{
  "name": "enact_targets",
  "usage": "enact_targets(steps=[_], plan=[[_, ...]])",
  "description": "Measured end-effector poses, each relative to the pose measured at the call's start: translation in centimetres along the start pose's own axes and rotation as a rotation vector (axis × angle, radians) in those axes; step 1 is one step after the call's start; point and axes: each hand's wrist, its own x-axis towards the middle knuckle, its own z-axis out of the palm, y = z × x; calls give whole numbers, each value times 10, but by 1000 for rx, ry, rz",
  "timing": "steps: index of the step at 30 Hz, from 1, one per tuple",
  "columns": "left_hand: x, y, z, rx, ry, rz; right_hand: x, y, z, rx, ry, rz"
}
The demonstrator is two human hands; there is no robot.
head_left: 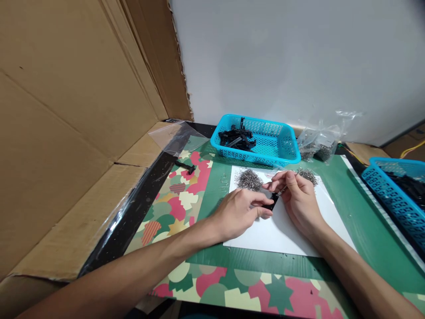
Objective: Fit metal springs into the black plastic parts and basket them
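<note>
Work looks like a close two-hand step over the flat white paper sheet [282, 241]. The left hand [238, 212] pinches a small black plastic piece [275, 200] above its middle; the right hand [301, 199] pinches a thin thing [282, 191], too tiny to name. The next move likely needs a steady hold. Piles of silver metal bits [249, 179] sit at the sheet's far edge, near a blue plastic basket [295, 155]; green counter [368, 226] right of the sheet gives room.

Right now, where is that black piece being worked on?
In the head view, right of centre, the black piece is held by the left hand over the white sheet, beside the right hand.
</note>
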Motion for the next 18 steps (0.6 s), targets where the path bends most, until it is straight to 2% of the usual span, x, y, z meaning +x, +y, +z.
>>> enact_targets(steps=[10, 18], plan=[[4, 2, 0, -42, 2, -44, -4, 6, 3, -31, 82, -36], [6, -1, -1, -46, 0, -29, -4, 10, 10, 20, 144, 1]])
